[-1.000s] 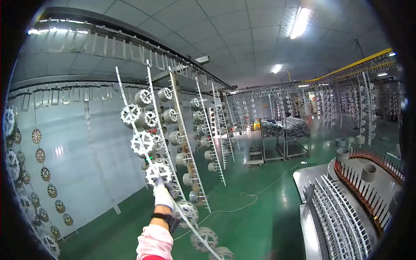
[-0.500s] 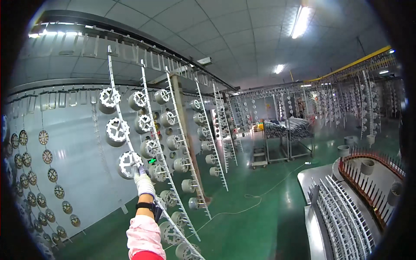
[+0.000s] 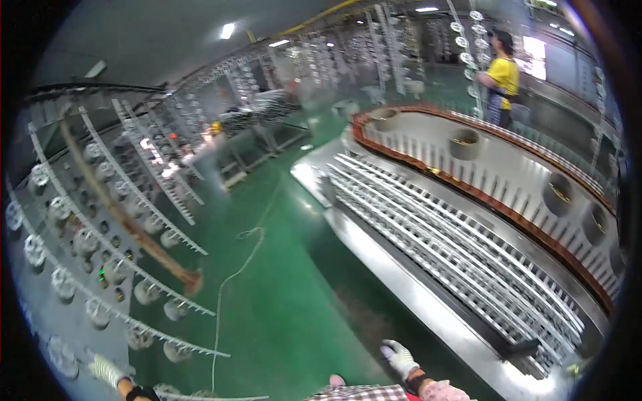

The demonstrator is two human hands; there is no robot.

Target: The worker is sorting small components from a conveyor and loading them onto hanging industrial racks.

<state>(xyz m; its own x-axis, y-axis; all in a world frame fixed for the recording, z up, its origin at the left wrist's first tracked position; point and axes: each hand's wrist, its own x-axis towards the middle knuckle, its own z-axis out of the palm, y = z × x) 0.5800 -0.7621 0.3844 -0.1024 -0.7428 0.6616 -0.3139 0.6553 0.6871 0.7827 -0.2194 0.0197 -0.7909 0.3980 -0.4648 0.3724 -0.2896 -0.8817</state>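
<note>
The white-gloved left hand [image 3: 108, 369] (grip too blurred to tell) was near a pale, spoked disc [image 3: 62, 357], lower left; the white-gloved right hand [image 3: 401, 359] seemed empty, fingers loosely apart. Bumping could have dislodged the disc.

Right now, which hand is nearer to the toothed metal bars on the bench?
Right. The right hand is left of the toothed metal bars, not touching them; the left hand is much farther left, near a spoked wheel.

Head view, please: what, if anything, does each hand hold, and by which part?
The right hand holds nothing; whether the left hand holds anything cannot be told.
</note>
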